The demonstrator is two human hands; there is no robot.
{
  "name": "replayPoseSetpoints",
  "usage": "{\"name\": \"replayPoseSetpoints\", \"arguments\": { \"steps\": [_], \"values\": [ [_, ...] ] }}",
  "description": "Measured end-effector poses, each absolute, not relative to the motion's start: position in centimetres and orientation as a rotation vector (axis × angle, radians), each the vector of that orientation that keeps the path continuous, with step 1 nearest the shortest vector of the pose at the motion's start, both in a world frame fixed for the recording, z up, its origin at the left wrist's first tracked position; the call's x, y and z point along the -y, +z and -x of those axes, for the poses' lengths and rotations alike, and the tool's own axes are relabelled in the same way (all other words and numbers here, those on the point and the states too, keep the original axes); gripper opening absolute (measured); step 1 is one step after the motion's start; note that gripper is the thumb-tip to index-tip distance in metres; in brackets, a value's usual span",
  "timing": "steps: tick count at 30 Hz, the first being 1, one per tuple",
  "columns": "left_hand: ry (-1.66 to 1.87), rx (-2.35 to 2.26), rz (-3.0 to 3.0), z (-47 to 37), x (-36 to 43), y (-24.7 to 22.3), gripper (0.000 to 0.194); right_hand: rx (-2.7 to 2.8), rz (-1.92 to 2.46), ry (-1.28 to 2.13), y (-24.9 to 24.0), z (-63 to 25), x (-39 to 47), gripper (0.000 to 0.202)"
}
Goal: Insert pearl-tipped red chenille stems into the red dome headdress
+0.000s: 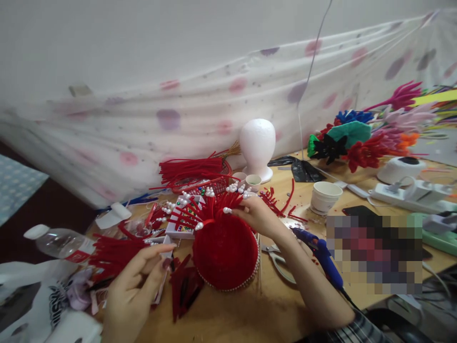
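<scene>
A round red velvet headpiece (225,252) with a beaded edge sits at the middle of the wooden table. Red stems tipped with white pearls (199,226) fan out from its far side. My right hand (255,214) reaches over the far right of the headpiece, its bent fingers at the red stems; what the fingertips grip is too small to make out. My left hand (139,281) is held up left of the headpiece, thumb and forefinger nearly together, and anything between them cannot be made out. A white box of beads (185,219) lies behind, between the hands.
A white foam head (257,145) stands at the back beside a red basket (224,174). Scissors (280,267), a blue glue gun (326,259) and a paper cup (325,197) are to the right. At left lie a bottle (60,243) and red stems (114,252).
</scene>
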State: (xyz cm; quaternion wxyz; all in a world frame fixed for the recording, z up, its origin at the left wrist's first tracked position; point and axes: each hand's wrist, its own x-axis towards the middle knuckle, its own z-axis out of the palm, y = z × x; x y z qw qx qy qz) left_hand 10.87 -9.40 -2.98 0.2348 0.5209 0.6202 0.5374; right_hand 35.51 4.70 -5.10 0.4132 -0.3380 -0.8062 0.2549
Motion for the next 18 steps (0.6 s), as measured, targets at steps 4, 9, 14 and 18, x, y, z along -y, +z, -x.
{"name": "replayPoseSetpoints", "arguments": {
  "steps": [4, 9, 14, 18],
  "values": [
    [1.438, -1.774, -1.674, -10.8, 9.3, -1.1, 0.031, 2.054, 0.872, 0.585, -5.3, -35.4, -4.8, 0.012],
    [1.187, -1.43, -2.559, -13.6, 7.8, -1.7, 0.017, 2.019, 0.934, 0.56, -5.6, -35.3, -4.6, 0.011],
    [0.873, -1.297, -3.047, -17.8, 5.9, -4.7, 0.022, 2.006, 0.889, 0.546, -5.7, -35.2, -4.6, 0.012],
    [0.725, -1.469, -3.142, -18.8, 5.0, -5.7, 0.023, 1.992, 0.888, 0.546, -5.7, -35.2, -4.6, 0.013]
  ]
}}
